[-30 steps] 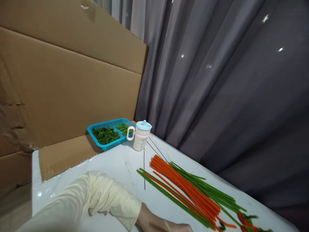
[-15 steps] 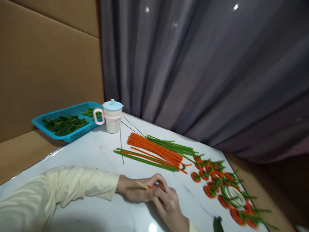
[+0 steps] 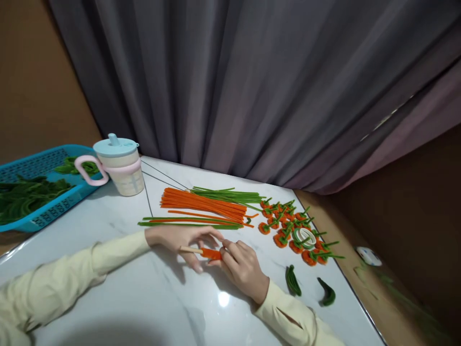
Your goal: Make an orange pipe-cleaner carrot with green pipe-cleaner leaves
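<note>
My right hand (image 3: 245, 270) is closed around a thin wooden stick (image 3: 190, 249) wound with orange pipe cleaner (image 3: 211, 253). Just left of it, my left hand (image 3: 182, 242) has its fingers apart, with the bare end of the stick crossing in front of its palm. Its index fingertip comes close to the right fingers; whether they touch I cannot tell. Beyond both hands lie a bundle of orange pipe cleaners (image 3: 201, 202), green pipe cleaners (image 3: 234, 195) behind it and a few green and orange strands (image 3: 190, 223) in front.
Small orange coils with green stems (image 3: 281, 239) cluster at the right, with a roll of tape (image 3: 305, 237) among them. Two dark green bundles (image 3: 293, 280) lie nearer. A lidded cup (image 3: 124, 168) and a blue basket (image 3: 54, 211) of green pieces stand at the left, before a grey curtain (image 3: 230, 96).
My hands have moved apart, and the left fingers have spread off the stick. The orange winding on the stick is now in plain sight. The view has swung to the right.
</note>
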The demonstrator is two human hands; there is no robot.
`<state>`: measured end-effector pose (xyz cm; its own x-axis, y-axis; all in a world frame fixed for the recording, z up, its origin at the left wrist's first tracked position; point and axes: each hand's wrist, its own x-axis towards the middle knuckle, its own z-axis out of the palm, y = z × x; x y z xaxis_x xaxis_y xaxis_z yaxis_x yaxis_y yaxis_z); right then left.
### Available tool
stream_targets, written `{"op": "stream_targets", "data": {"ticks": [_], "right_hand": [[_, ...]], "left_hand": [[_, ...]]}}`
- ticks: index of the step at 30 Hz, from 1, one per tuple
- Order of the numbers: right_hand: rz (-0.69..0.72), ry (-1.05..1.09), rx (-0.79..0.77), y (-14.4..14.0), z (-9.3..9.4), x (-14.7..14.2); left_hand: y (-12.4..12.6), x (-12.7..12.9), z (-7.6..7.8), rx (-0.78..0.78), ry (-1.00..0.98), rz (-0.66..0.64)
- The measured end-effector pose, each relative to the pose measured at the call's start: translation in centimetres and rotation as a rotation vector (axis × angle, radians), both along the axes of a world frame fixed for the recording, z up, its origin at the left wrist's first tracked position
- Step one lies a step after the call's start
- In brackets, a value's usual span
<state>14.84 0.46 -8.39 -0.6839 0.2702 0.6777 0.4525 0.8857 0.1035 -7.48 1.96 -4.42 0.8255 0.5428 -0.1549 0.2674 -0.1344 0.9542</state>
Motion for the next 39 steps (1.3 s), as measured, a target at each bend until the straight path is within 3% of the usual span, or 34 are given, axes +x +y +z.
{"op": "stream_targets", "data": {"ticks": [2,5,7,10,14,16,22,25,31,39], "right_hand": [[-0.018,-0.032,0.068,0.0,0.4,0.5],[-0.052,-0.111,0.120,0.0,0.8,0.9],[-0.084,-0.152,0.136,-0.1,0.8,0.9],[-0.117,-0.160,0.162,-0.2,0.5,0.8],[-0.155,-0.115,0.100,-0.3,0.0,0.5],[-0.188,-0.074,-0.021,-0.3,-0.2,0.6],[-0.147,0.006,-0.577,0.2,0.2,1.0],[-0.129,-0.005,-0.666,0.4,0.5,1.2],[-0.130,-0.039,-0.580,0.5,0.5,1.6],[-0.154,-0.086,-0.125,0.0,1.1,1.6]], "left_hand": [[1.0,-1.4,2.3,-0.009,0.080,-0.138],[0.9,-2.0,4.8,0.089,0.186,-0.106],[0.0,-1.5,5.3,0.171,0.298,-0.057],[-1.2,-0.3,4.2,0.324,0.388,0.050],[-1.3,0.4,2.3,0.238,0.422,0.058],[-1.0,0.4,2.0,0.243,0.432,0.089],[-0.8,0.5,1.8,0.503,0.515,0.203],[-1.2,0.6,1.6,0.611,0.516,0.221],[-1.9,1.2,2.0,0.763,0.469,0.204],[-2.8,1.9,0.8,1.049,0.476,0.244]]}}
